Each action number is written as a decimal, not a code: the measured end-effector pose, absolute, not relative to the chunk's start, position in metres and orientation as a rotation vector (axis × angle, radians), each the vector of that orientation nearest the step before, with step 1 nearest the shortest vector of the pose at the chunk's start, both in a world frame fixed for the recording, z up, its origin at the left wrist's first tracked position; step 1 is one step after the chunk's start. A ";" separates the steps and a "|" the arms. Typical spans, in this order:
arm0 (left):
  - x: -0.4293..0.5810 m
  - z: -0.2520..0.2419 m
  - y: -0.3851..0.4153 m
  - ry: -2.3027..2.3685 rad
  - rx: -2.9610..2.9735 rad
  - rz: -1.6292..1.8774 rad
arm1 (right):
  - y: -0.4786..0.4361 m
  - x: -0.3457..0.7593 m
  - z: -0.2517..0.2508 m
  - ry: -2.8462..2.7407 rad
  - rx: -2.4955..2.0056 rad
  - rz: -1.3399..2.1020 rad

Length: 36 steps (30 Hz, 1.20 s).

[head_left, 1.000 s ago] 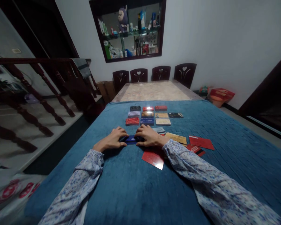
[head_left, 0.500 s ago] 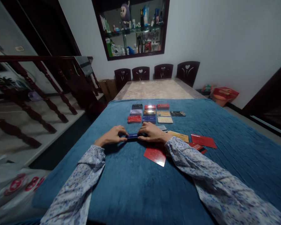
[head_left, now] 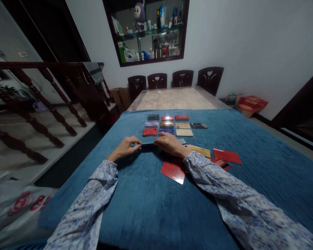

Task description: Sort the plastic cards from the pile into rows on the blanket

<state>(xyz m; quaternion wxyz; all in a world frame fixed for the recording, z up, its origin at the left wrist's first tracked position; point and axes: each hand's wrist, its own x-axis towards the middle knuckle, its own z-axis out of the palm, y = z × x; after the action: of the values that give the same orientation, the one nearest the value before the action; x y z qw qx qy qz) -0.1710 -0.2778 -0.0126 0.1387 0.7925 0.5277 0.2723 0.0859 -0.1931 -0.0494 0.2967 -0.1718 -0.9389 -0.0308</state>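
Observation:
Between my two hands is a dark blue card (head_left: 147, 144), seen nearly edge-on, possibly more than one card together. My left hand (head_left: 126, 147) pinches its left end between thumb and fingers. At the right end my right hand (head_left: 169, 143) grips it, hiding that corner. Just beyond lie stacks of cards in rows, among them a red stack (head_left: 150, 132), a blue stack (head_left: 167, 131) and a cream stack (head_left: 184, 132). Beside and under my right forearm are loose cards: a red card (head_left: 173, 172), a yellow card (head_left: 199, 151) and another red card (head_left: 227, 156).
A blue cloth (head_left: 135, 208) covers the near part of the table, whose bare stone-patterned top (head_left: 174, 99) shows at the far end. Dark chairs (head_left: 182, 78) line the wall. A railing (head_left: 47, 100) and white plastic bags (head_left: 18, 211) are at the left.
My hands have lifted the blue card slightly and tipped it, so its printed face now shows only as a thin edge. The other cards lie where they were.

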 end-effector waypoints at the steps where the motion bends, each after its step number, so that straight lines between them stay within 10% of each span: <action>1: -0.171 -0.014 -0.277 1.535 2.296 0.816 | -0.194 0.086 -0.049 -2.489 -0.467 -0.092; 36: -0.149 -0.043 -0.273 1.705 2.364 0.721 | -0.221 0.080 -0.032 -2.718 -1.017 -0.013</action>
<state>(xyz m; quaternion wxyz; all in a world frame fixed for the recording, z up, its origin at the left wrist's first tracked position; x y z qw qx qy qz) -0.1491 -0.2728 -0.0431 0.0695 0.7854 0.5665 0.2394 0.0800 -0.2207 -0.0319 0.1193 -0.3479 -0.9299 -0.0045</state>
